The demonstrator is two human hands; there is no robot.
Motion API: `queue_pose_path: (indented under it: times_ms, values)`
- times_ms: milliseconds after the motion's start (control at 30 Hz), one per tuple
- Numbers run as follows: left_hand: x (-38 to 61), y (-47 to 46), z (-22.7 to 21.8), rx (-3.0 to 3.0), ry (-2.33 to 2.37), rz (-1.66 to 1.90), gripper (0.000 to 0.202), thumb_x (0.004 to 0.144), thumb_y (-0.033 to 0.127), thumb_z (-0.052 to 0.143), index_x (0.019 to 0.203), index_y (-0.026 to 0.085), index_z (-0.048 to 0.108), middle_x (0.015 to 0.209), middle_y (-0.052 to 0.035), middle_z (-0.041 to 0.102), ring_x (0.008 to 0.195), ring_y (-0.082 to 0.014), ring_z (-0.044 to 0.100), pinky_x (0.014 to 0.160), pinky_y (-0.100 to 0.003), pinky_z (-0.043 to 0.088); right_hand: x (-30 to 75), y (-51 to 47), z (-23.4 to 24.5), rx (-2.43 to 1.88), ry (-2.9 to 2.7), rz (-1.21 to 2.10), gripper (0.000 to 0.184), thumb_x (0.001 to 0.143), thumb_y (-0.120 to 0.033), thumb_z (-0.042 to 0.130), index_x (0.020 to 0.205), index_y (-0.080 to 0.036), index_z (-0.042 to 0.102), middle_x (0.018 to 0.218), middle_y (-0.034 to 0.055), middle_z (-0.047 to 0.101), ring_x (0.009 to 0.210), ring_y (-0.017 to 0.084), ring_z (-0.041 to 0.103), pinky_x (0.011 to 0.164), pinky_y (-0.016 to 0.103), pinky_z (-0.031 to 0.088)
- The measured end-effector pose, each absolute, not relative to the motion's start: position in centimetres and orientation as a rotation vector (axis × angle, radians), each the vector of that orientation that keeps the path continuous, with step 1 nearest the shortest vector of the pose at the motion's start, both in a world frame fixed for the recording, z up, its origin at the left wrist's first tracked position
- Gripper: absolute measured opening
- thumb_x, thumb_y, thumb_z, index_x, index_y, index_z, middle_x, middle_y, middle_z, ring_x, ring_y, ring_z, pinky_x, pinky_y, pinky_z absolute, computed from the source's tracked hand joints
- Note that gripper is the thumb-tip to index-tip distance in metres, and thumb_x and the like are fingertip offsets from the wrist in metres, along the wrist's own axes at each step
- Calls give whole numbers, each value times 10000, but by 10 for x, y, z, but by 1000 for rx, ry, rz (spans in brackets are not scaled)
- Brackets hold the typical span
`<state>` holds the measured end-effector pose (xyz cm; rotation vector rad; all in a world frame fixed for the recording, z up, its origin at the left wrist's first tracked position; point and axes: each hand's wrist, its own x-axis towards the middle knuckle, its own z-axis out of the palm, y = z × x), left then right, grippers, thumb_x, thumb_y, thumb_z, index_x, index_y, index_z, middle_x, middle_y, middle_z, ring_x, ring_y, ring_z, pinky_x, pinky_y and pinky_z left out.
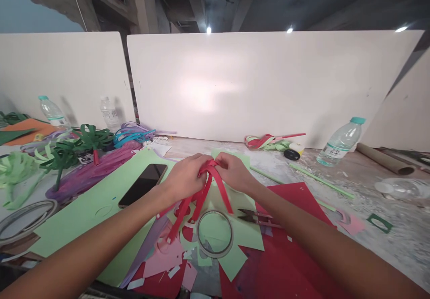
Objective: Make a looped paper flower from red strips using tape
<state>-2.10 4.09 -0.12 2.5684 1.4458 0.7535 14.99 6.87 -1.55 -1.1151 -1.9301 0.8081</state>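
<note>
Above the table, both hands' fingers pinch red paper strips point(201, 191)

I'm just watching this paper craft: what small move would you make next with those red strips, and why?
Probably tape the gathered ends: both hands, left hand and right hand, pinch the red strips together at the top, their tails hang loose, and a tape roll lies just below.

Phone point(143, 184) left, tape ring point(215, 234) and snips point(255, 217) (near) crowd the hands point(210, 173).
</note>
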Motion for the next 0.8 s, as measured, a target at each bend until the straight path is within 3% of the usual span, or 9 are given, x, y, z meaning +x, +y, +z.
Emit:
queue_pose_path:
  times_ms: [167, 367, 533, 633, 733, 800]
  values:
    - [-13, 59, 17, 2676, 1054, 874, 435, 746, 70, 449, 1138, 206, 579, 1107, -59, 634, 961, -201, 592, 821, -310, 460, 177, 68, -2, -1009, -1865, 1134, 83, 741, -268, 559, 747, -187, 542, 710, -13, 543, 642, 130, 508, 610, 260, 413]
    - [-7, 80, 29, 2772, 880, 896, 417, 757, 23, 416, 1081, 186, 621, 1039, -67, 651, 918, -177, 598, 802, -297, 461, 199, 57, 2, -809, -1550, 1664, 208, 743, -384, 682, 771, -183, 637, 813, 29, 628, 740, 156, 561, 684, 285, 421]
    - [-2, 98, 16, 2818, 903, 931, 351, 832, 85, 400, 1080, 183, 628, 1086, -87, 637, 1023, -203, 569, 893, -346, 445, 198, 54, -1, -741, -1334, 1763, 142, 755, -329, 673, 789, -193, 654, 827, 33, 636, 761, 165, 563, 695, 284, 439]
    - [-7, 107, 12, 2827, 941, 871, 395, 834, 129, 449, 1207, 193, 562, 1225, -94, 584, 1155, -226, 503, 979, -379, 395, 194, 57, -3, -783, -1271, 1724, 153, 752, -330, 653, 831, -199, 646, 884, 47, 643, 805, 187, 577, 684, 287, 447]
    - [-20, 114, 23, 2752, 968, 683, 602, 752, 171, 572, 1338, 215, 440, 1384, -91, 464, 1257, -251, 419, 1019, -385, 360, 192, 65, -6, -838, -1195, 1691, 171, 752, -351, 649, 711, -198, 586, 678, 0, 583, 617, 144, 530, 597, 271, 424]
    - [-27, 113, 37, 2609, 1011, 624, 533, 749, 188, 565, 1278, 226, 505, 1344, -72, 507, 1201, -233, 479, 959, -342, 409, 193, 70, -8, -846, -1164, 1692, 234, 746, -358, 658, 638, -198, 526, 565, -37, 495, 514, 116, 455, 532, 262, 390]
